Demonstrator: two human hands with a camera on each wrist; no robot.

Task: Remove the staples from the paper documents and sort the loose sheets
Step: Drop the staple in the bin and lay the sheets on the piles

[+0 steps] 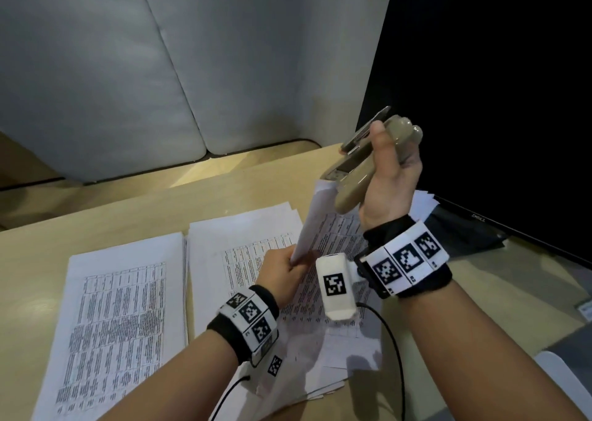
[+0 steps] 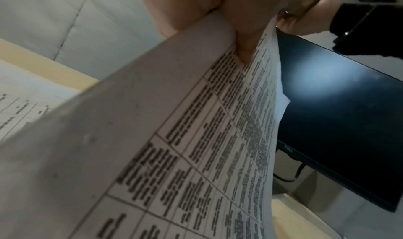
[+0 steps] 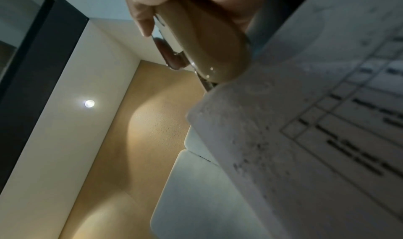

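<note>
My left hand [image 1: 290, 268] pinches a printed document [image 1: 312, 225] and holds it upright above the desk; its sheets fill the left wrist view [image 2: 174, 148], with a finger [image 2: 244, 41] between pages. My right hand [image 1: 389, 170] grips a beige stapler [image 1: 355, 170], raised, with its lower end touching the document's top corner. In the right wrist view the stapler [image 3: 209, 44] meets the corner of the paper [image 3: 283, 139]. No staple can be made out.
Two piles of printed sheets lie flat on the wooden desk [image 1: 38, 254]: one at the left [image 1: 121, 318], another [image 1: 250, 250] under my hands. A dark monitor [image 1: 487, 106] stands at the right. Grey cushioned panels [image 1: 112, 68] back the desk.
</note>
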